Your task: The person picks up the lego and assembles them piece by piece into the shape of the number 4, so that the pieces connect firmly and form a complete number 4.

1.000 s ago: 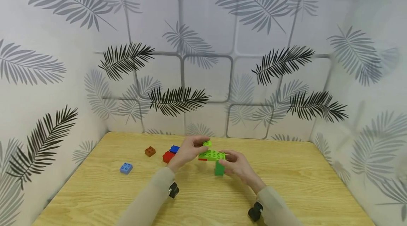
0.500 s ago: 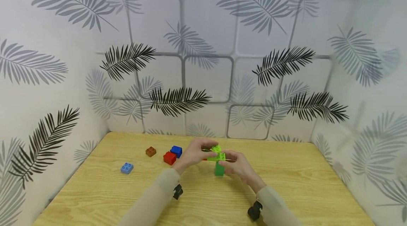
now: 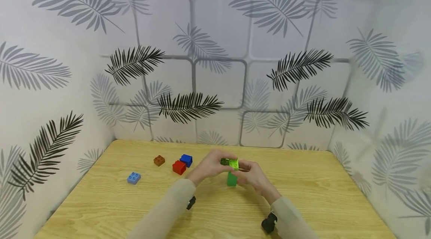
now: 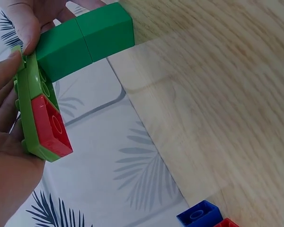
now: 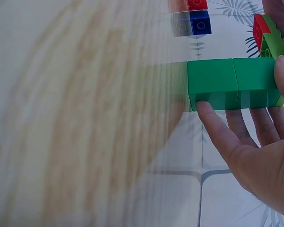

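Centrally in the head view, the left hand (image 3: pixel 214 165) grips lime-green studded plastic bricks (image 3: pixel 234 164) atop two stacked, smooth dark-green plastic blocks (image 3: pixel 232 179), which the right hand (image 3: pixel 253 176) steadies, apparently on the pale wooden table (image 3: pixel 309 186).

In the left-wrist view, a hollow red plastic brick (image 4: pixel 52 126) sits beneath their overhanging end; pressure out there could lever the lime-green bricks loose.

In the right-wrist view, thumb and fingers clasp the blocks across their seam; a slack hold under an off-centre push might let the column tip.
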A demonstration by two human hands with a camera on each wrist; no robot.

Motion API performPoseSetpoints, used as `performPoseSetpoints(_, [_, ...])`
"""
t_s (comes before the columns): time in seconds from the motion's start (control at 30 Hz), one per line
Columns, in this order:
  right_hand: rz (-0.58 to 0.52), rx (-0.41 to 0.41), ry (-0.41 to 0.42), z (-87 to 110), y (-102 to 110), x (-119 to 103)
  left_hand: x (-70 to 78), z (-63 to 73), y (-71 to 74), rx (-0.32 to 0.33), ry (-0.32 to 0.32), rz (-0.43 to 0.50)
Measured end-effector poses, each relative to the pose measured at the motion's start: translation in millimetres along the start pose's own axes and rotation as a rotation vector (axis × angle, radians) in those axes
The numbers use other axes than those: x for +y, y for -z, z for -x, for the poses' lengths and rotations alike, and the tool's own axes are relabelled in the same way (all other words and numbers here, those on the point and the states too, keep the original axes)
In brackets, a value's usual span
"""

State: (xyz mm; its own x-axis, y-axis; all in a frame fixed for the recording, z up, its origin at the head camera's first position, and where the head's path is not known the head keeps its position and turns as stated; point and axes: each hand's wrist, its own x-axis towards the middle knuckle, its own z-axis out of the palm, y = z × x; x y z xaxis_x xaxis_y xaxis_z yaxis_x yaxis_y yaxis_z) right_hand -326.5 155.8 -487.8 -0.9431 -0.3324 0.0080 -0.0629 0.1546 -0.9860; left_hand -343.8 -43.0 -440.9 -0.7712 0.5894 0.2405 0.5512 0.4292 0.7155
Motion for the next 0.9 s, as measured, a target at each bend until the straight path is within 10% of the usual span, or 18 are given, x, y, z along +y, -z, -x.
performPoseSetpoints(0.6, [-0.010,-0.029,0.012,1.2,1.1,3.5,8.1,-0.8,-0.1,-0.043,0.062,-0.209])
performPoseSetpoints(0.9, [-0.089,-0.062,0.014,2.3,6.2,5.0,5.4,-3.1,3.1,-0.059,0.106,-0.153])
